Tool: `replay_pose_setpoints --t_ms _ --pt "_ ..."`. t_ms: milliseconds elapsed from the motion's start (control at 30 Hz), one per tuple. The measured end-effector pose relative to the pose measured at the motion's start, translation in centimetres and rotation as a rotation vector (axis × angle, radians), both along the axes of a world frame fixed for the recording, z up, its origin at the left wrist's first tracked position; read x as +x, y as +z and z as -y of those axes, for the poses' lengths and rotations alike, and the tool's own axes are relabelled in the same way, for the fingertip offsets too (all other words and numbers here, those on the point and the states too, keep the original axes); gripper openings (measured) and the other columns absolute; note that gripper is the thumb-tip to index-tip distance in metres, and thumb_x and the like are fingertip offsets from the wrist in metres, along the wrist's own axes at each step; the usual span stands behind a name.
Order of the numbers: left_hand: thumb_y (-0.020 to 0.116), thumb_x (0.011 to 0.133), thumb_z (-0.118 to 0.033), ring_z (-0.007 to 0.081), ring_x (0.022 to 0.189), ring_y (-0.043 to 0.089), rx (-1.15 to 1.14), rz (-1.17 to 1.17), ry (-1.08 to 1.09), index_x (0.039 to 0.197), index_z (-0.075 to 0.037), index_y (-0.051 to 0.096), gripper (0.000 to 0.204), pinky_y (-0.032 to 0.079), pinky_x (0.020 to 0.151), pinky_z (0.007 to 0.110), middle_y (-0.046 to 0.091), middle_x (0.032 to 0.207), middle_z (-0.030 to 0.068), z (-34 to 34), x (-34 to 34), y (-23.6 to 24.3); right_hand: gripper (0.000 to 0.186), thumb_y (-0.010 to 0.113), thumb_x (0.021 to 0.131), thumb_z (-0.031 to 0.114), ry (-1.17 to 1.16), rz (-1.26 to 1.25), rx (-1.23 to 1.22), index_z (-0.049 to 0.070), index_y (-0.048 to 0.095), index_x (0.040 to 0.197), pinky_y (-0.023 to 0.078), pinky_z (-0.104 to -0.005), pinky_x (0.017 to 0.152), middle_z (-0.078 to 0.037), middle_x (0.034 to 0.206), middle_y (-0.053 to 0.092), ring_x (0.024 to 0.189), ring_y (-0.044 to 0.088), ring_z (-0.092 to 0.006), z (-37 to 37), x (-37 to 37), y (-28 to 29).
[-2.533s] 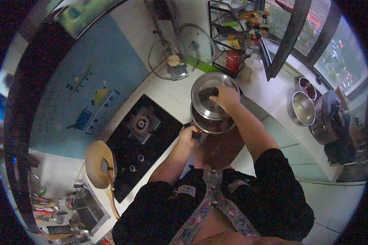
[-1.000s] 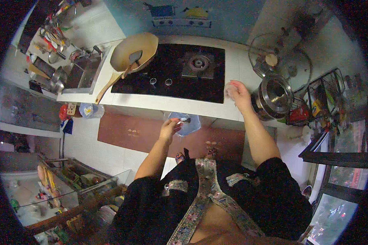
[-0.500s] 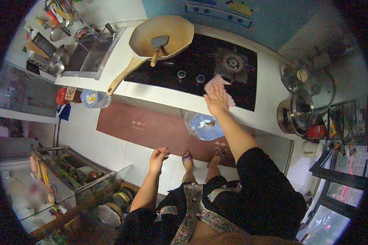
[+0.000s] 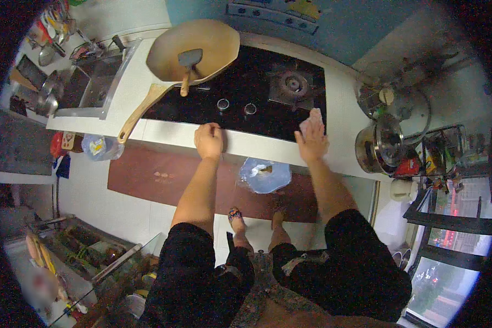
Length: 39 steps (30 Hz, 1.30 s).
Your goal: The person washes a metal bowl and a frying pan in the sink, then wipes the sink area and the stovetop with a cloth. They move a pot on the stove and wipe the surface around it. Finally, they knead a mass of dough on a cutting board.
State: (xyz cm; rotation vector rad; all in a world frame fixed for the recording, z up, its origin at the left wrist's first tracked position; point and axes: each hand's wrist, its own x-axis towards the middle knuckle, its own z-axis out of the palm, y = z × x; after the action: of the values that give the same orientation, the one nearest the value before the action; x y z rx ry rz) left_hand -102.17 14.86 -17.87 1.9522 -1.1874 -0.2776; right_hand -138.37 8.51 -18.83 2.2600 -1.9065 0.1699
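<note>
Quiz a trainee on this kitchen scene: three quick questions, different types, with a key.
1. Which hand is on the pink cloth?
2. True or false: the dark spatula blade lies inside the big pan.
3. Where does the steel pot stand? a) on the burner; b) on the counter to the right of the stove; c) in the sink.

Key: 1. The right hand. 2. True. 3. b.

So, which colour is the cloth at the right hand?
The cloth is pale pink; it shows best in the head view.
</note>
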Motion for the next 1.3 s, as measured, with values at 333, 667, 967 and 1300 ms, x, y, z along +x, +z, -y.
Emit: replay_pose_setpoints --t_ms 333,667,967,1300 --pt "0.066 0.084 -0.023 0.0329 0.091 0.06 -0.026 0.205 0.357 0.085 -0.009 0.068 0.014 0.045 0.082 0.047 0.066 0.087 0.0109 2.0 -3.4 -0.6 0.072 0.049 0.099 0.049 0.056 0.098 0.181 0.006 0.032 0.155 0.014 -0.054 0.121 -0.014 0.164 0.021 0.153 0.015 -0.0331 -1.7 -0.8 1.3" --pt "0.065 0.087 -0.024 0.0365 0.087 0.062 -0.014 0.307 0.381 0.089 -0.005 0.069 0.019 0.047 0.079 0.049 0.067 0.089 0.0151 2.5 -4.0 -0.9 0.084 0.054 0.097 0.046 0.107 0.251 0.155 -0.004 0.019 0.155 0.019 -0.0498 0.122 -0.021 0.164 0.014 0.151 0.014 -0.0394 11.3 -4.3 1.8" --pt "0.066 0.086 -0.023 0.037 0.089 0.061 0.026 0.291 0.404 0.091 -0.004 0.068 0.02 0.047 0.081 0.049 0.068 0.091 0.0157 2.2 -4.0 -0.3 0.084 0.061 0.095 0.038 0.343 0.153 0.07 -0.005 0.02 0.154 0.022 -0.046 0.122 -0.022 0.163 0.014 0.151 0.013 -0.043 5.4 -5.4 2.8" --pt "0.065 0.087 -0.024 0.0362 0.093 0.06 0.045 0.288 0.394 0.093 -0.005 0.067 0.02 0.046 0.082 0.049 0.066 0.092 0.0151 2.2 -3.4 -0.7 0.075 0.062 0.095 0.033 0.292 0.315 0.077 -0.001 0.028 0.153 0.025 -0.0516 0.119 -0.021 0.161 0.025 0.148 0.024 -0.0434 8.6 -5.8 0.9"
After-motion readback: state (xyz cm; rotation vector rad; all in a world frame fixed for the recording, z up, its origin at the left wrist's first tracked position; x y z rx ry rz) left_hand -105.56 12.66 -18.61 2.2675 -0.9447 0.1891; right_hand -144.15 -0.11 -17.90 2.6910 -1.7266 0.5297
